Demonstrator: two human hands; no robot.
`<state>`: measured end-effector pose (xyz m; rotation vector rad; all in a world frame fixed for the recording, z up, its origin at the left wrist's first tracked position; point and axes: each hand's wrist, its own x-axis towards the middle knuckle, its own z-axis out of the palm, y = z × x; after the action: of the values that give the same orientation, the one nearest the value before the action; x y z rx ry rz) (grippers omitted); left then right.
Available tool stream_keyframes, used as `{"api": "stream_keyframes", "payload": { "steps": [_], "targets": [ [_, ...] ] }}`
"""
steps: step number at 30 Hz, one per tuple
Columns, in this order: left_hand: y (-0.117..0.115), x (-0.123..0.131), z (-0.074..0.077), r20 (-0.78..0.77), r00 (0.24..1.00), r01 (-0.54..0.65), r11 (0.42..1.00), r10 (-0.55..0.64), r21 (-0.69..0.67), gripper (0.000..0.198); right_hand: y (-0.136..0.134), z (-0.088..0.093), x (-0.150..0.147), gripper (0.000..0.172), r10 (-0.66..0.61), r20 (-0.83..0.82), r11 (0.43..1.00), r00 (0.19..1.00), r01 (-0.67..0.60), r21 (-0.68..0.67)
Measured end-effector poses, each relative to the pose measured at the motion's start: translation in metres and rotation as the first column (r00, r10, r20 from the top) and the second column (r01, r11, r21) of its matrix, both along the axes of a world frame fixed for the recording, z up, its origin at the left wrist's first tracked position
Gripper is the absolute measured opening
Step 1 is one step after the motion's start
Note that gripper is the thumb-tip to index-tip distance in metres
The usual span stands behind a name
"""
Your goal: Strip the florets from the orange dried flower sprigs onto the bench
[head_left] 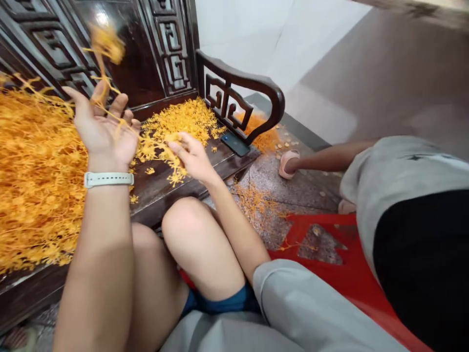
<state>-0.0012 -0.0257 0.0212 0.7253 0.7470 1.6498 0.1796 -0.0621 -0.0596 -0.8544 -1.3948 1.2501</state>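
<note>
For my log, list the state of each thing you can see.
Left hand: palm up, fingers loosely open
Right hand: thumb and fingers pinched together on the strand
Orange strand: strung between both hands, upper end blurred
Wristband: fastened
Large orange pile: heaped, tangled
Smaller orange pile: loose, spread out
Phone: lying flat
Orange scraps: scattered

We get a blurred orange clump [109,44] above the left hand [108,129], big orange pile [40,181] cut off left, another person [410,168] cut off right.
</note>
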Motion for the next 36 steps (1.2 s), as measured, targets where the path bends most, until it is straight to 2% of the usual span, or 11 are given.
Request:
{"api": "stream_keyframes", "payload": {
  "steps": [4,7,10,17,20,25,28,30,33,35,36],
  "targets": [
    [0.001,0.002,-0.004,-0.235,0.949,-0.232,0.97,0.209,-0.075,0.058,0.003,0.006,0.01,0.054,-0.21,-0.168,0.977,0.963,0.201,-0.071],
    [-0.002,0.016,-0.016,-0.482,0.873,-0.005,0.986,-0.078,-0.169,0.067,0.008,0.005,0.011,0.046,-0.23,-0.277,0.972,0.933,0.21,-0.1],
    [-0.005,0.03,-0.029,-0.656,0.688,0.269,0.948,-0.311,-0.168,0.068,0.012,0.003,0.005,0.042,-0.245,-0.364,0.968,0.898,0.206,-0.145],
    [-0.003,0.032,-0.044,-0.895,0.351,0.333,0.93,-0.276,-0.156,0.051,0.011,0.004,0.009,0.05,-0.349,-0.402,0.935,0.847,0.285,-0.211],
    [-0.001,0.032,-0.044,-0.851,0.457,0.399,0.915,-0.259,-0.064,0.058,0.014,0.001,0.018,0.05,-0.368,-0.353,0.929,0.86,0.324,-0.18],
    [0.011,0.042,-0.055,-0.634,0.76,0.21,0.977,-0.142,0.033,0.042,0.01,-0.001,0.01,0.038,-0.384,-0.218,0.89,0.897,0.423,0.17],
    [0.026,0.04,-0.071,-0.548,0.833,-0.09,0.996,0.071,-0.008,0.02,-0.027,0.025,0.004,0.023,-0.427,-0.117,0.809,0.897,0.436,0.393],
    [0.035,0.03,-0.08,-0.533,0.807,-0.318,0.948,0.254,-0.029,0.018,-0.062,0.055,0.011,0.019,-0.376,-0.065,0.808,0.924,0.361,0.464],
    [0.039,0.012,-0.082,-0.48,0.859,-0.275,0.952,0.181,-0.134,0.025,-0.093,0.094,0.037,0.015,0.063,0.083,0.888,0.995,-0.094,0.451],
    [0.036,0.004,-0.073,-0.341,0.937,-0.147,0.968,0.071,-0.202,0.027,-0.084,0.099,0.052,0.015,0.496,0.153,0.756,0.854,-0.512,0.408],
    [0.033,0.002,-0.067,-0.249,0.967,-0.105,0.969,0.047,-0.222,0.028,-0.072,0.095,0.056,0.02,0.607,0.095,0.703,0.789,-0.589,0.398]
  ]
}}
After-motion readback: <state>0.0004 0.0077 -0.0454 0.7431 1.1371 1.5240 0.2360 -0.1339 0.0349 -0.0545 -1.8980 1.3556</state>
